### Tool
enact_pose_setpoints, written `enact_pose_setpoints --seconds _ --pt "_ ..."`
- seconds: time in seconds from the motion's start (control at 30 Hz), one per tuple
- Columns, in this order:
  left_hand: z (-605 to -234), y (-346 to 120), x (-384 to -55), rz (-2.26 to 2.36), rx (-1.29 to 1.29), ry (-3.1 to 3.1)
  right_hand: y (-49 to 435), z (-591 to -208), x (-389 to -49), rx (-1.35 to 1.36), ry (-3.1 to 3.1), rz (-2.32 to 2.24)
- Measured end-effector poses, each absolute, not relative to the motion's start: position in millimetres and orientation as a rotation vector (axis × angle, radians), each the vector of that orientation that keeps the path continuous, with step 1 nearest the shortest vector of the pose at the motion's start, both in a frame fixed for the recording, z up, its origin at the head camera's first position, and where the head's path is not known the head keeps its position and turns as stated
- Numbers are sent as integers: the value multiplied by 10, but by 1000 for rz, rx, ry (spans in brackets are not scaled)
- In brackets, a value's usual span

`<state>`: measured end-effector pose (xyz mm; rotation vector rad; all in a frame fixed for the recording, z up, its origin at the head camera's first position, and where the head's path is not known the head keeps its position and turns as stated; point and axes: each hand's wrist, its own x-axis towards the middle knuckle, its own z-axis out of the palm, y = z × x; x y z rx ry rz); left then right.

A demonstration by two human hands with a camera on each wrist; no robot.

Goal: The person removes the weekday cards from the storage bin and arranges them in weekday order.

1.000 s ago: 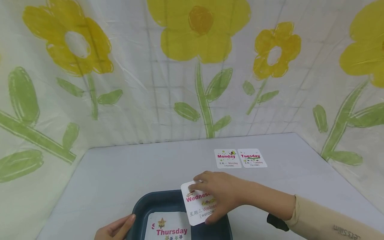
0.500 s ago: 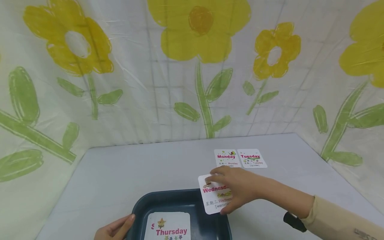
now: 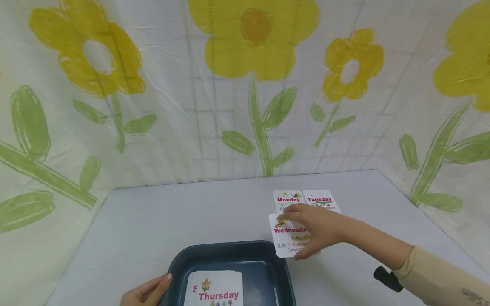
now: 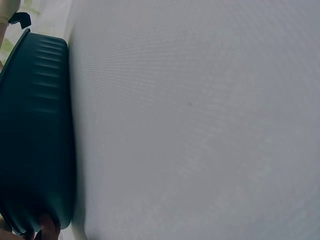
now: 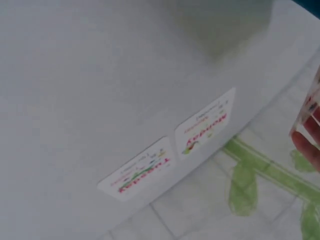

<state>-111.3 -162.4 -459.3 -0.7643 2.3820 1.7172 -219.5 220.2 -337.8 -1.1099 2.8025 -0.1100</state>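
Observation:
My right hand point(image 3: 319, 225) grips the Wednesday card point(image 3: 285, 238) by its edges, thumb low and fingers at the top. The card hangs tilted just beyond the far right corner of the dark teal tray point(image 3: 229, 247) and overlaps part of the Monday card point(image 3: 289, 195). Beside that lies the Tuesday card point(image 3: 325, 196), partly behind my fingers. At the tray's left rim, my left hand point(image 3: 143, 292) holds on with its thumb on the edge. Inside the tray lies a Thursday card point(image 3: 218, 285) on top of another card, whose red letter S peeks out.
Under everything spreads a white tabletop point(image 3: 160, 221), its far edge meeting a curtain point(image 3: 168, 106) painted with yellow flowers. The right wrist view shows the Monday card point(image 5: 205, 125) and Tuesday card point(image 5: 140, 167) side by side near that edge.
My right hand has carried the Wednesday card from above the tray to the right and away from me, toward the Monday and Tuesday cards. My left hand and the tray stay put.

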Motion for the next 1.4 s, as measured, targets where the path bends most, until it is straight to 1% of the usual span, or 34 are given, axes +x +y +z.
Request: enact_pose_setpoints --seconds 0.43,0.77,1.4 --pt "-4663 -1671 -1121 1723 -756 2355 2489 -3458 -2343 -1057 2800 -89" --pt "-4595 -1634 -1114 1719 -746 2368 2680 -3547 -2484 -1011 2818 -103" --pt "-4585 -1627 -1108 1717 -754 2375 2848 -3699 -2604 -953 2803 -145"
